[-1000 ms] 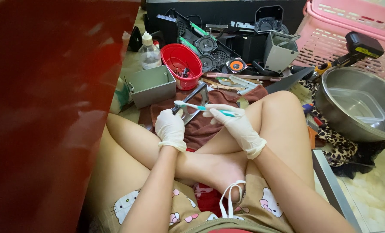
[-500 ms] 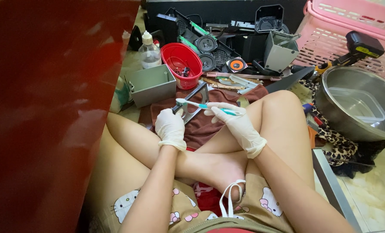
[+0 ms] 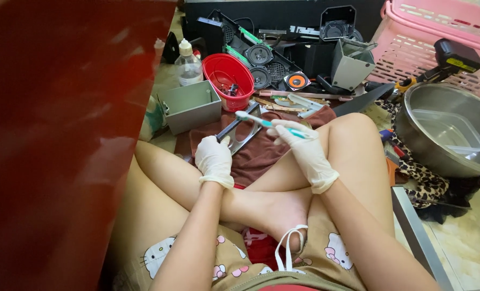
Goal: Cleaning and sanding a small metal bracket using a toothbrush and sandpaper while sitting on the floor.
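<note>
Grey metal bracket frame [image 3: 239, 129], flat with a round cut-out, sits over the dark red cloth [image 3: 261, 156] on the lap, centre of scene. Left hand [image 3: 214, 159], white glove, clamped on the bracket's near-left edge, tilting it up. Right hand [image 3: 302, 148], also gloved, closed round the handle of a teal-and-white toothbrush [image 3: 267, 123], bristle end resting on the bracket's far rim. To brush well, judged: keep the left grip firm, short strokes, work over the cloth. Farther left, a grey open metal box [image 3: 188, 105] and a clear plastic bottle [image 3: 187, 64]; a red plastic bowl [image 3: 228, 78] beyond the bracket. Far right, a steel basin [image 3: 444, 129] and a pink plastic basket [image 3: 439, 37].
</note>
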